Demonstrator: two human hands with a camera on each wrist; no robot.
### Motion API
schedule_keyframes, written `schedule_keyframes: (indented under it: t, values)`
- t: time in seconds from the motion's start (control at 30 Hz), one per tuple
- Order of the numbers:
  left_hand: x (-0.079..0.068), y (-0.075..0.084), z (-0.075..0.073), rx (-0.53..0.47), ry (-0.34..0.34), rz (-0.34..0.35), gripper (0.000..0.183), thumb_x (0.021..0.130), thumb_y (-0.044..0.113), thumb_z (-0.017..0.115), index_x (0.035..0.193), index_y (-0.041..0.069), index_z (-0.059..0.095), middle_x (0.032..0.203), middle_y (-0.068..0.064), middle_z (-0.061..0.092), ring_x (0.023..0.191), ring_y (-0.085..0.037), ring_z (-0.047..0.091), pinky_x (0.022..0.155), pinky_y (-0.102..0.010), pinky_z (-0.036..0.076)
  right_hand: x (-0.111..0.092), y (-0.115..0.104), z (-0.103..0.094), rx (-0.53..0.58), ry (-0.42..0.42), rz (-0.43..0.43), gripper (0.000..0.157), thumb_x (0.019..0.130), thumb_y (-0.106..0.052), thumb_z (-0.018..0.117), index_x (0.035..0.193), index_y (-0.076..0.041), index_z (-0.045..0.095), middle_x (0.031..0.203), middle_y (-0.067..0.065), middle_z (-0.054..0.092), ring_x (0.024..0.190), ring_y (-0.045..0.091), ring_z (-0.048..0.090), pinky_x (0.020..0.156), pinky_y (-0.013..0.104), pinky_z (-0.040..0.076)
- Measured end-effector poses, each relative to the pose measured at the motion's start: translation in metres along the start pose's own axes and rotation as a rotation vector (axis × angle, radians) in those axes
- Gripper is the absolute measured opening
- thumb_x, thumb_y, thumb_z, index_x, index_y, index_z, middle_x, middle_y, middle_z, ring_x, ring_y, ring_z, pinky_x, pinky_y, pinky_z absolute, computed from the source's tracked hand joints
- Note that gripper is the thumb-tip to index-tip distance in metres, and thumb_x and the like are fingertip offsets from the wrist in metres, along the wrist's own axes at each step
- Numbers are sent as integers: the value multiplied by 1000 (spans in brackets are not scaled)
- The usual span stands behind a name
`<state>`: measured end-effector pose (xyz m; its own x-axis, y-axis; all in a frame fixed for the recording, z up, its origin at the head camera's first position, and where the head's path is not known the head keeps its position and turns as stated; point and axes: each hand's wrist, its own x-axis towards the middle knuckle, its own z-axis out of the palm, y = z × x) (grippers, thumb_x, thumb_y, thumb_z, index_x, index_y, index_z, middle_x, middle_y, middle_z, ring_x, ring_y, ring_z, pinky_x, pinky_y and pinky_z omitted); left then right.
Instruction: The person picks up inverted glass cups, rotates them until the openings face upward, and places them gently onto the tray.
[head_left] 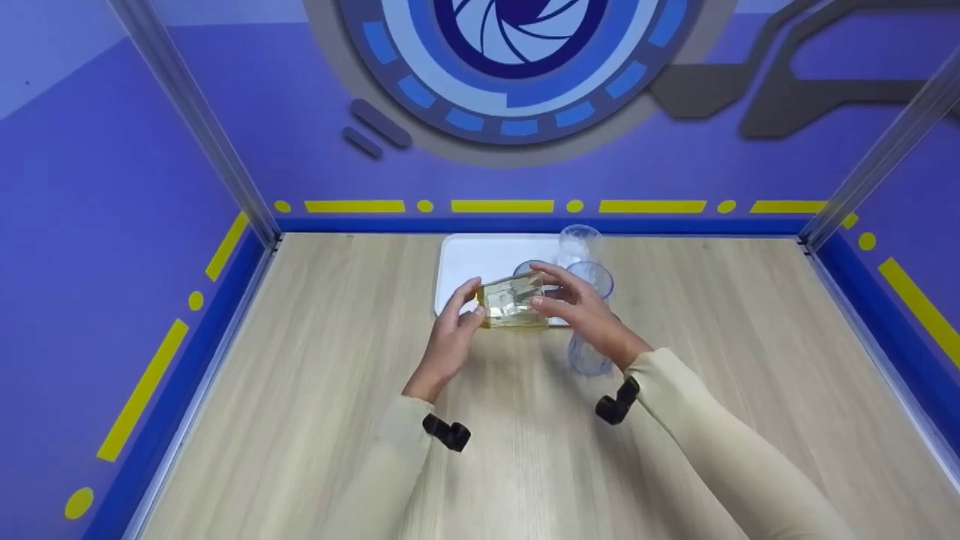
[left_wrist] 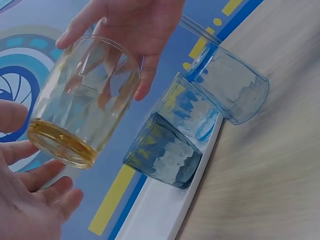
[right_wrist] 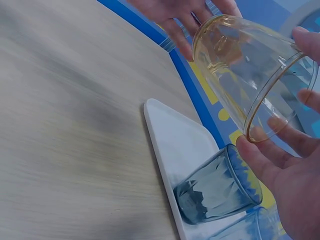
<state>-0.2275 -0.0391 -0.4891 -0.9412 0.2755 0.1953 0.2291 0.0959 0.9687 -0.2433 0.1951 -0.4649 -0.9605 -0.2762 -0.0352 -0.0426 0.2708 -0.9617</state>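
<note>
One amber-based glass tumbler [head_left: 514, 301], tilted, mid-frame. Right hand [head_left: 589, 309] pinches rim end; left hand [head_left: 450, 337] loosely spread at base (cannot tell whether touching). Behind, upper centre: one white tray [head_left: 476, 259], at least three bluish tumblers [left_wrist: 167, 157].

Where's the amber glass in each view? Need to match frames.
Head: amber glass just right of and below centre, between left hand and right hand.
Left wrist: amber glass, upper left, tilted.
Right wrist: amber glass, upper right, tilted.
Shared landmark: white tray, beyond the glass in head, bottom centre in left wrist, centre to bottom edge in right wrist.
</note>
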Motion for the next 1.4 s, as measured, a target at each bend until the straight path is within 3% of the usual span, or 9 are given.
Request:
schedule_keyframes:
  t: [0.17,0.3,0.5,0.77,1.1,1.4]
  values:
    - [-1,1,1,177,37,1,60,95,31,59,149,18,35,153,-5,37,143,-22,31,117,-49,27,1,-1,1,-63,2,3,55,86,-47,68,137,-46,46,139,-1,49,125,24,50,98,48,50]
    - [-2,2,5,349,9,33,72,88,39,68,149,24,34,154,-3,34,144,-22,30,116,-48,28,2,0,1,-82,-2,-6,57,85,-44,70,137,-45,46,138,0,49,124,27,50,92,45,54]
    - [-3,4,10,499,-12,107,83,81,39,77,149,19,33,154,-4,33,144,-23,29,115,-47,32,3,4,5,-135,1,-30,62,85,-38,73,141,-36,46,138,6,50,123,30,51,86,38,54]
    - [4,5,19,529,-38,169,87,76,33,82,148,15,35,151,-5,35,141,-23,33,114,-44,34,0,7,6,-166,36,-23,66,84,-34,74,143,-28,46,140,10,50,121,33,52,84,40,54]
    - [10,7,30,553,-62,187,88,76,32,82,147,13,35,150,-7,35,136,-25,39,110,-44,39,-2,4,10,-184,57,25,61,84,-36,74,139,-39,47,137,4,50,123,31,49,85,40,55]
    - [15,7,40,637,-44,230,89,74,34,83,146,13,36,148,-9,37,139,-27,37,112,-43,38,-3,3,13,-218,97,35,75,82,-40,75,146,-25,40,138,7,52,122,28,52,90,45,53]
